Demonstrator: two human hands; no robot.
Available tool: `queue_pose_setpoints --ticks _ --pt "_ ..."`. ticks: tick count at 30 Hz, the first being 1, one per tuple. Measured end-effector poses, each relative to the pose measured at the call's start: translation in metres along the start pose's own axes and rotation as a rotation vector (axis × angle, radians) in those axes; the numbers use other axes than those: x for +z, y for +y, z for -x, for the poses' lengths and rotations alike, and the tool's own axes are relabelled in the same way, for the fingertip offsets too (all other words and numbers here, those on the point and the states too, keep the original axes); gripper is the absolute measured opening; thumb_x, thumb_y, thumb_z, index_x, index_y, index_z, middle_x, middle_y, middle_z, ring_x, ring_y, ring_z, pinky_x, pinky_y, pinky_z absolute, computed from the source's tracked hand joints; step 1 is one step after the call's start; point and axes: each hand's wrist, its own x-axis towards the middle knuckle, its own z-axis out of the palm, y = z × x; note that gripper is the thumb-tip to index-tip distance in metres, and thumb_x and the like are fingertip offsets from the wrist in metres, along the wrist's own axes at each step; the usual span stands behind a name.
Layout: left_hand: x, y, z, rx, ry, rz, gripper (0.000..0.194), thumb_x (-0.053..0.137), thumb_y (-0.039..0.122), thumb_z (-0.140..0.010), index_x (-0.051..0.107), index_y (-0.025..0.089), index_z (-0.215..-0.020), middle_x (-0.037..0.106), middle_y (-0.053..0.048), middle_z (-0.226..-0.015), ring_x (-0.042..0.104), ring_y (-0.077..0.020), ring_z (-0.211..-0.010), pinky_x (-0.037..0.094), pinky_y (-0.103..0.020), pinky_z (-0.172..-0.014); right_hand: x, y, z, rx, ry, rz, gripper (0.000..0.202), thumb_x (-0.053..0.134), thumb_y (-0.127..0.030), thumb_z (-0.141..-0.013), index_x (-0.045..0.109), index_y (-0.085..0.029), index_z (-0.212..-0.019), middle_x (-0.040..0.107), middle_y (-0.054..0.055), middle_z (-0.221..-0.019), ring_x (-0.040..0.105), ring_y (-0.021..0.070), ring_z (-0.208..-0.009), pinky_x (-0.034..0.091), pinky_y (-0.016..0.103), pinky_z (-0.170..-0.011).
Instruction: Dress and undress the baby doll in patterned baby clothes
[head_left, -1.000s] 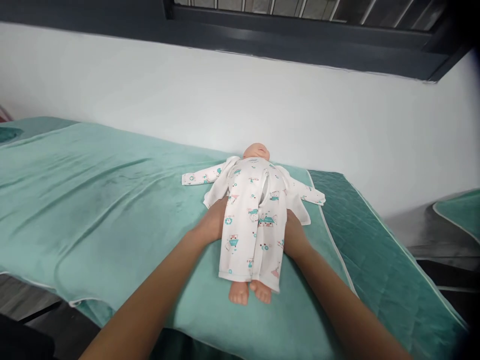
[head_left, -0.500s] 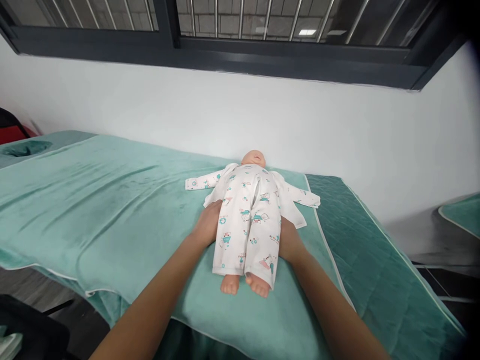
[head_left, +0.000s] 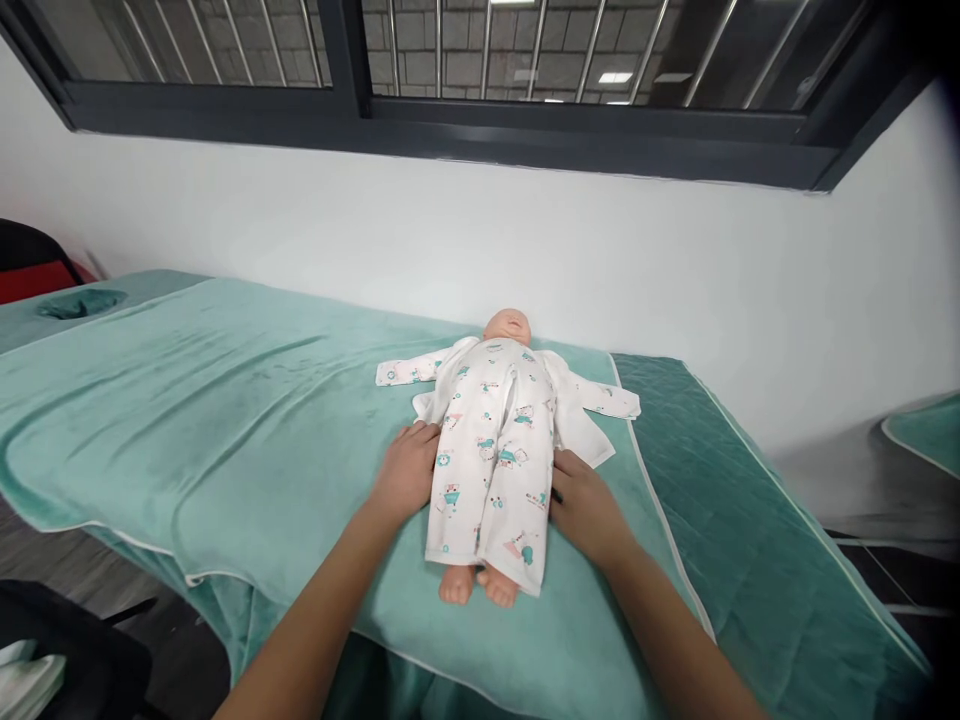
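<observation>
A baby doll (head_left: 508, 325) lies on its back with its head toward the wall and its bare feet (head_left: 457, 585) toward me. White printed trousers (head_left: 491, 480) cover its front from the chest to the ankles. Beneath them is a matching shirt (head_left: 581, 425), its sleeves spread out to both sides. My left hand (head_left: 409, 465) is closed at the left edge of the trousers, fingertips partly hidden by the cloth. On the opposite edge my right hand (head_left: 589, 505) is closed with bent fingers at the fabric.
A light green blanket (head_left: 262, 400) covers the bed, over a darker quilted cover (head_left: 727, 500) at the right. Behind are a white wall (head_left: 300, 220) and a dark window frame (head_left: 525, 135). A black object (head_left: 67, 650) stands at the lower left.
Both hands have come out farther from beneath the trouser sides and now sit at the edges. The trouser legs and feet have shifted slightly left, and the feet are closer together.
</observation>
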Motion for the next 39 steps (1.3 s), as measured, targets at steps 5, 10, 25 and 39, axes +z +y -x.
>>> queue_pose_setpoints --ticks 5,10,25,39 --pt "0.003 -0.007 -0.004 -0.217 0.114 0.110 0.026 0.043 0.030 -0.096 0.067 0.019 -0.094 0.065 -0.008 -0.091 0.055 -0.0238 -0.088 0.042 -0.037 -0.079 -0.005 -0.006 0.007 0.053 -0.024 -0.005 0.021 0.051 -0.010 -0.087 0.067 -0.022 -0.096 0.065 0.007 -0.099 0.058 0.0241 -0.095 0.049 0.039 -0.082" --pt "0.011 -0.019 -0.009 -0.570 0.285 0.070 0.034 0.049 0.043 -0.092 0.064 0.016 -0.108 0.064 -0.013 -0.110 0.054 -0.0310 -0.105 0.042 -0.044 -0.090 -0.010 -0.008 0.004 0.149 0.121 -0.079 0.017 0.047 -0.019 -0.093 0.064 -0.022 -0.093 0.065 0.007 -0.097 0.058 0.0234 -0.093 0.047 0.039 -0.084" --pt "0.005 -0.023 -0.002 -0.835 0.634 0.578 0.015 0.052 0.034 -0.088 0.045 0.022 -0.094 0.054 0.000 -0.086 0.054 -0.0167 -0.078 0.043 -0.030 -0.071 -0.018 0.056 -0.005 0.846 0.158 0.272 0.050 0.049 -0.055 -0.088 0.061 -0.015 -0.115 0.063 0.019 -0.109 0.060 0.0331 -0.097 0.044 0.042 -0.075" --pt "0.001 -0.022 0.000 -0.776 0.545 0.701 0.047 0.052 0.030 -0.087 0.048 0.029 -0.135 0.068 -0.003 -0.102 0.064 -0.0197 -0.088 0.048 -0.032 -0.078 -0.045 0.007 -0.072 0.536 0.533 -0.478 0.016 0.054 -0.035 -0.084 0.056 -0.021 -0.092 0.064 0.002 -0.092 0.060 0.0170 -0.085 0.048 0.029 -0.076"
